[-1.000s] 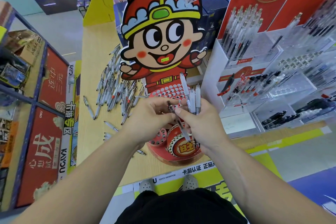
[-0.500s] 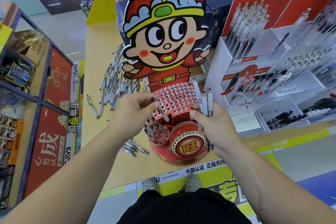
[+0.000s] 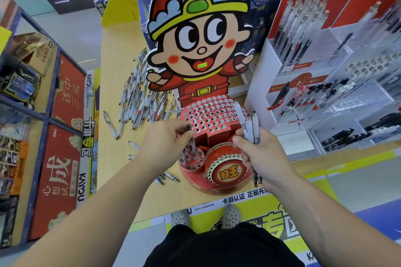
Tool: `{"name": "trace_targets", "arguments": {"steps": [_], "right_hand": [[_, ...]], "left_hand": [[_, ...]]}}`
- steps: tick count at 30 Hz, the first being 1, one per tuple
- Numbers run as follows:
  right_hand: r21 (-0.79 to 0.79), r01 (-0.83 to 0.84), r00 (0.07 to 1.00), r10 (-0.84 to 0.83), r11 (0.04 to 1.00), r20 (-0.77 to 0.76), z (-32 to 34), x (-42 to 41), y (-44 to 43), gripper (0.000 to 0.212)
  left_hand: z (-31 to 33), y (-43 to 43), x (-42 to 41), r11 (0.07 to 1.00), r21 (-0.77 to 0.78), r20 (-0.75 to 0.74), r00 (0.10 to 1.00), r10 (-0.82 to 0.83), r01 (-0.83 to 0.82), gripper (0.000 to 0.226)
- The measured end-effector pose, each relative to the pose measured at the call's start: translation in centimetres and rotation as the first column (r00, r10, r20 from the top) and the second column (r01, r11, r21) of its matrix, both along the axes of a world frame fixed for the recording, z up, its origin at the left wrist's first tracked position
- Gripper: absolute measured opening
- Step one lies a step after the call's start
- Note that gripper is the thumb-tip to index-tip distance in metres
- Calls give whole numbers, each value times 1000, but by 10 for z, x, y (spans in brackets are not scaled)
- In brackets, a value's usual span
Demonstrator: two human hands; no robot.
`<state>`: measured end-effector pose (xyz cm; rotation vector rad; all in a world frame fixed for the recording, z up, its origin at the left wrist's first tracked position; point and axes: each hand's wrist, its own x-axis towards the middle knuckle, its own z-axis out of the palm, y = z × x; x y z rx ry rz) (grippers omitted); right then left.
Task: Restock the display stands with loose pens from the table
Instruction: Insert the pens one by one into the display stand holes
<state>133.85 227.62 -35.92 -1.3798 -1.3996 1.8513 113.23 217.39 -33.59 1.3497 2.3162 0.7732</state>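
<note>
**One pen at the tray, a bundle in reserve**

The left hand (image 3: pixel 162 143) pinches a slim, clear-barrelled pen with a dark tip (image 3: pixel 191 144) between thumb and fingertips. It holds the pen near upright over the small round holed tray (image 3: pixel 193 166) at the front left of the red cardboard cartoon-figure display stand (image 3: pixel 212 115). The pen's lower end is down among the few pens already standing there (whether it sits in a hole cannot be told).

The right hand (image 3: pixel 267 158) is curled round a bundle of white-barrelled pens (image 3: pixel 250 128). Their upper ends fan out above the fist, and dark ends poke out below it, beside the stand's red drum with a gold-studded rim (image 3: pixel 227 169).

The loose stock, a heap of white pens (image 3: pixel 138 97), lies on the pale wooden table (image 3: pixel 117 54) behind and to the left of the stand. A few more stray pens (image 3: pixel 168 176) lie by the stand's base under the left wrist. To the right stands a white and clear acrylic pen rack (image 3: pixel 260 84), its tiers holding dark and clear pens.
</note>
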Motion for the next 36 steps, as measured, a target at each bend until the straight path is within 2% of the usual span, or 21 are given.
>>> {"name": "trace_targets", "arguments": {"steps": [11, 17, 24, 31, 36], "right_hand": [[6, -17, 1000, 17, 1000, 19, -2, 7, -1, 8], [-11, 4, 1000, -4, 1000, -4, -1, 8, 2, 9], [-16, -6, 1000, 6, 1000, -7, -4, 8, -1, 10], [-13, -15, 1000, 15, 1000, -23, -5, 1, -5, 12], [-9, -23, 999, 23, 1000, -23, -7, 2, -6, 12]], "left_hand": [[-16, 0, 5, 999, -27, -46, 999, -27, 26, 21], [-16, 8, 2, 987, -161, -9, 1000, -27, 25, 18], [-15, 8, 3, 993, -86, 24, 996, 88, -86, 9], [-11, 12, -12, 981, -194, 88, 996, -1, 18, 13], [-9, 12, -15, 971, -225, 53, 996, -75, 85, 16]]}}
